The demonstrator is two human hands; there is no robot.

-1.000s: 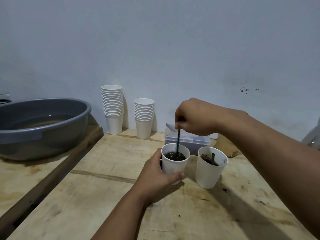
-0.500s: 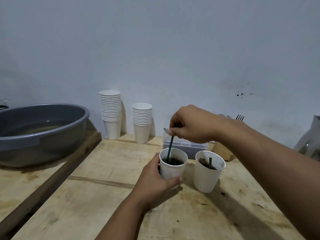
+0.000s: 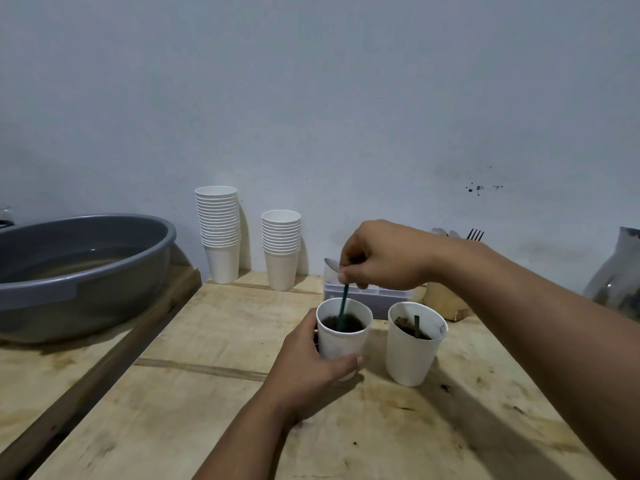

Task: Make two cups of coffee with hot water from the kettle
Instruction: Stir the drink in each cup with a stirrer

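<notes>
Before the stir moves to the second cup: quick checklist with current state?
1. Left hand steadies the left cup: ok.
2. Right hand pinches the green stirrer, its tip in the dark liquid: ok.
3. Right cup upright, apart from the left cup: ok.
4. Right cup has its own stirrer: ok.
5. Right cup mixed: not ok, brown clumps visible.
6. Kettle within reach: cannot tell, none identifiable.
</notes>
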